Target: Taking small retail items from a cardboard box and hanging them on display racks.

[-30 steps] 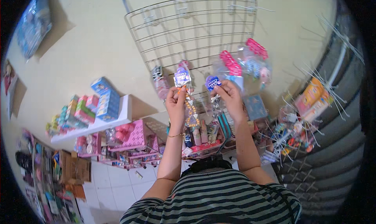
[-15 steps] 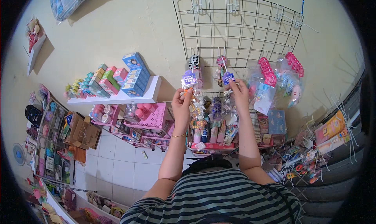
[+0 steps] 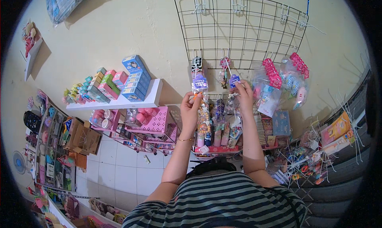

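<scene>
My left hand [image 3: 190, 110] has its thumb and fingers pinched just beneath a purple card [image 3: 199, 82], on a bead strap [image 3: 204, 118] of orange, white and yellow pieces. That card overlaps a black-and-white patterned pack [image 3: 197, 64] hanging from the black wire grid [image 3: 238, 33]. To the right, my right hand [image 3: 244, 95] pinches the edge of a second purple card [image 3: 234, 80]. A white hook rod slants down toward this card from the grid. What hangs below the second card is partly behind my fingers. Between both hands hangs a pink charm [image 3: 225, 62].
Pink-topped bagged goods [image 3: 271, 72] hang right of my hands. Below is a pink rack [image 3: 217, 149] of bottles and trinkets. At left, a white shelf [image 3: 153, 96] bears small boxes, above a pink cart [image 3: 155, 126]. Wire hooks [image 3: 354, 126] stick out at far right.
My left hand has shifted right and slightly down, bringing its purple card in front of the patterned pack. My right hand and its card have moved slightly right.
</scene>
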`<state>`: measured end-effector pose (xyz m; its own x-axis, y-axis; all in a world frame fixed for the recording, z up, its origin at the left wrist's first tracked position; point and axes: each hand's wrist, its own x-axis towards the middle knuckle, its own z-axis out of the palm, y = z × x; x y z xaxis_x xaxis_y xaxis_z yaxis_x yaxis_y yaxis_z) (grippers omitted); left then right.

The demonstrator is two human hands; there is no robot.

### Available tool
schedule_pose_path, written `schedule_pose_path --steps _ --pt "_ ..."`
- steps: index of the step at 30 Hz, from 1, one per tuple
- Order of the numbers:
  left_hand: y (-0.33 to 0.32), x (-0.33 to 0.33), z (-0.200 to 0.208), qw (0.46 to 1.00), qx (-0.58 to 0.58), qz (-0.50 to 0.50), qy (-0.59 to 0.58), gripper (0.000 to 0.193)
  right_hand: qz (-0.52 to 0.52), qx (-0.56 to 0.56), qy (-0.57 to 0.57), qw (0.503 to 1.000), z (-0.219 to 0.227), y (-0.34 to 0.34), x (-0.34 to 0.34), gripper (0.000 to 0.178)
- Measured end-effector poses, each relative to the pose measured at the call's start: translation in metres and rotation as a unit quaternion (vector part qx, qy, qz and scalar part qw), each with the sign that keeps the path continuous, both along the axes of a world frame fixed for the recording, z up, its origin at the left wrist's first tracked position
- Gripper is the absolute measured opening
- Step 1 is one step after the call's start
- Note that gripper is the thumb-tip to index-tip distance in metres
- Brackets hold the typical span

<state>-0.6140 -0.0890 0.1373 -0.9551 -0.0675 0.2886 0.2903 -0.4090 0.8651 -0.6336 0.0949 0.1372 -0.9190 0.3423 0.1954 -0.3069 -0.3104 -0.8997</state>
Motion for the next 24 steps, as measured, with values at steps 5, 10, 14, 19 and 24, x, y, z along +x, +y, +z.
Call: schedule_pose_path --steps 5,10,14,19,24 --pt "0.0 -0.001 -0.002 1.0 0.004 -0.024 -0.002 0.012 0.016 0.004 0.018 1.0 0.002 0.001 -0.002 0.009" --pt "0.0 -0.003 -0.006 0.999 0.004 -0.032 -0.011 0.012 0.023 -0.025 0.015 0.999 -0.006 0.0 -0.001 0.008" --pt "0.001 -0.003 -0.008 0.999 0.013 -0.037 -0.003 0.012 0.025 -0.026 0.01 0.999 -0.012 0.001 -0.001 0.006" --pt "0.003 -0.004 -0.009 0.999 0.007 -0.038 -0.01 0.012 -0.007 0.041 0.027 0.999 -0.013 0.002 0.0 0.007" --pt "0.006 -0.006 -0.013 0.999 0.009 -0.037 -0.008 0.012 0.001 0.057 0.044 0.997 -0.006 0.0 0.004 0.009"
